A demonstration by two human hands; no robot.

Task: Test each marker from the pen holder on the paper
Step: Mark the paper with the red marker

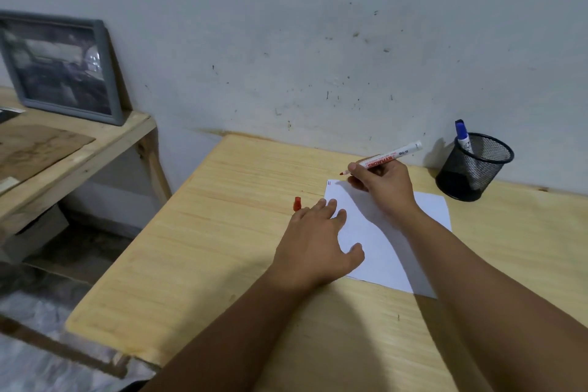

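A white sheet of paper (378, 251) lies on the wooden desk (222, 232). My right hand (381, 188) grips an uncapped red marker (394, 154), its tip just above the sheet's far left corner, where short red marks (329, 182) show. My left hand (315, 242) lies flat, fingers spread, on the paper's left edge. The red cap (297, 203) stands on the desk just beyond my left fingertips. A black mesh pen holder (474, 169) at the back right holds a blue marker (463, 137).
The desk abuts a grey wall. To the left stands a lower wooden shelf (79, 149) with a framed picture (60, 67) leaning on the wall and a brown board (35, 149). A gap with floor clutter separates shelf and desk.
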